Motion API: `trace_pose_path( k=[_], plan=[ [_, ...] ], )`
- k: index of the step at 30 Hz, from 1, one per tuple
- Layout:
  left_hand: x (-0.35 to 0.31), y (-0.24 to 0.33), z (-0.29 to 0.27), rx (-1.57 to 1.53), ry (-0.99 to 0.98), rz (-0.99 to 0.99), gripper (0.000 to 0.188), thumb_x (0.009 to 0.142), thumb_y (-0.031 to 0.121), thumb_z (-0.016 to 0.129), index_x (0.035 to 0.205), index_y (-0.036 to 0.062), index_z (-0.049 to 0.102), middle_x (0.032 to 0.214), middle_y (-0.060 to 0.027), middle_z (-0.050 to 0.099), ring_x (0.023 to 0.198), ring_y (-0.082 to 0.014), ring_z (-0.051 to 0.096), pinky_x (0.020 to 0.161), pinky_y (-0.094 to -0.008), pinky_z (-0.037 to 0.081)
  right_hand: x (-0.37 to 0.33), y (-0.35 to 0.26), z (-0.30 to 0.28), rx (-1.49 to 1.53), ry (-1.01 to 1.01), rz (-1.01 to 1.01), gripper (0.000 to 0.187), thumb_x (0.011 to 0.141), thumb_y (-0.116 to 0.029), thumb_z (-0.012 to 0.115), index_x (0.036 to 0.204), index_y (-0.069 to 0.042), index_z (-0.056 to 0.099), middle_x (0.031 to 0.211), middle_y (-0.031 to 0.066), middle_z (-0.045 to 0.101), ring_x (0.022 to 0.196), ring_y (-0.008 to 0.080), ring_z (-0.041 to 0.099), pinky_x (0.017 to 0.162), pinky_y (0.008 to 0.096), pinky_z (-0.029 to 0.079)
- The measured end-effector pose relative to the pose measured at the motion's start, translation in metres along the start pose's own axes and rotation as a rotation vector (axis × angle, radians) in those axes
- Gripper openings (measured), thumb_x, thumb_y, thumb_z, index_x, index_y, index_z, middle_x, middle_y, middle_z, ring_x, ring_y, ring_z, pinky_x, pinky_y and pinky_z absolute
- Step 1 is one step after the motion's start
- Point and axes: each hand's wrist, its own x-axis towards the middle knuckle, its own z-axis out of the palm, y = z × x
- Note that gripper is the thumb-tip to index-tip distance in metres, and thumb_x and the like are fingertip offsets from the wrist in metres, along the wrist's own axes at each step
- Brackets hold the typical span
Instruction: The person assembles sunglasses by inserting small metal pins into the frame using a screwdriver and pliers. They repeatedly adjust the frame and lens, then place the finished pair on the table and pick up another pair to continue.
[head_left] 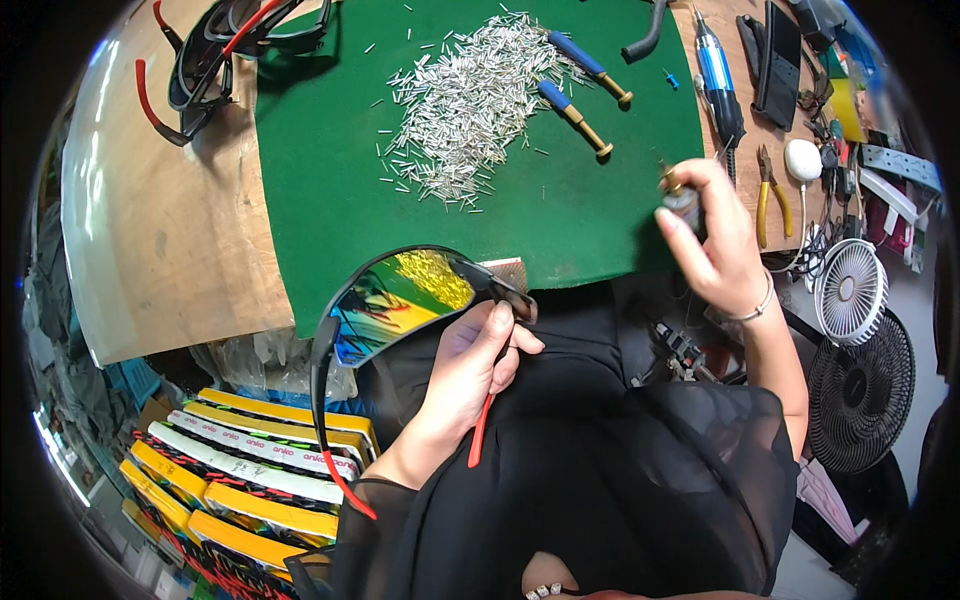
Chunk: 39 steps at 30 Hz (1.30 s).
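My left hand is closed on a pair of sunglasses at the table's near edge, gripping it by one end of the frame. The glasses have a black frame, a mirrored lens and red-tipped arms. Raised over the right side of the green mat, my right hand pinches a small tool. That tool has a grey body, a brass-coloured collar and a thin tip; blur hides its exact kind. A heap of small silver pins lies on the mat. Beside it are two blue-and-brass hand tools.
More sunglasses stand at the far left. A blue electric hand tool, yellow-handled pliers and cables lie along the right. A white fan sits beyond my right arm. Stacked yellow and white boxes fill the lower left.
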Motion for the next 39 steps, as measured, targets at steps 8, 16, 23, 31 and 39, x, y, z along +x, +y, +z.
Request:
trace_pose_path(
  k=[8,16,23,31,39],
  plan=[
    [0.007,0.003,0.010,0.080,0.066,0.022,0.027,0.092,0.029,0.046,0.092,0.0019,0.050,0.071,-0.0047,0.059,0.042,-0.0023,0.037,0.036,-0.0145,0.028,0.021,-0.031,0.051,-0.228,-0.303,-0.025,0.045,0.079,-0.019,0.059,0.119,-0.006,0.044,0.086,0.0122,0.046,0.065,0.0267,0.056,0.055,0.0336,0.048],
    [0.011,-0.008,0.014,0.052,0.030,-0.169,0.027,0.092,0.029,0.045,0.092,0.0025,0.051,0.069,-0.0015,0.056,0.043,-0.0021,0.033,0.038,-0.0154,0.026,0.002,-0.024,0.022,-0.158,-0.282,0.090,0.041,0.078,-0.017,0.060,0.115,-0.005,0.046,0.084,0.0124,0.045,0.062,0.0263,0.056,0.054,0.0334,0.048],
    [0.016,-0.005,0.018,0.068,0.077,-0.153,0.035,0.092,0.035,0.045,0.080,0.0033,0.056,0.062,0.0008,0.052,0.044,-0.0031,0.035,0.040,-0.0170,0.027,-0.002,-0.018,0.045,-0.270,-0.202,0.030,0.040,0.078,-0.017,0.059,0.118,-0.016,0.050,0.083,0.0091,0.044,0.061,0.0217,0.055,0.050,0.0314,0.047],
    [0.020,-0.013,0.014,0.099,0.044,-0.141,0.035,0.092,0.034,0.046,0.086,0.0018,0.056,0.067,-0.0016,0.056,0.043,-0.0033,0.035,0.039,-0.0172,0.027,0.000,-0.016,0.053,-0.300,-0.145,-0.025,0.040,0.075,-0.014,0.060,0.115,-0.015,0.052,0.081,0.0092,0.044,0.060,0.0209,0.055,0.048,0.0309,0.047],
    [0.021,-0.012,0.017,0.117,0.111,-0.131,0.033,0.092,0.030,0.045,0.095,-0.0011,0.054,0.076,-0.0052,0.061,0.043,-0.0038,0.036,0.039,-0.0178,0.028,0.002,-0.017,0.055,-0.343,-0.117,-0.044,0.044,0.073,-0.011,0.061,0.117,-0.018,0.052,0.080,0.0083,0.045,0.057,0.0199,0.054,0.046,0.0304,0.046]
  ],
)
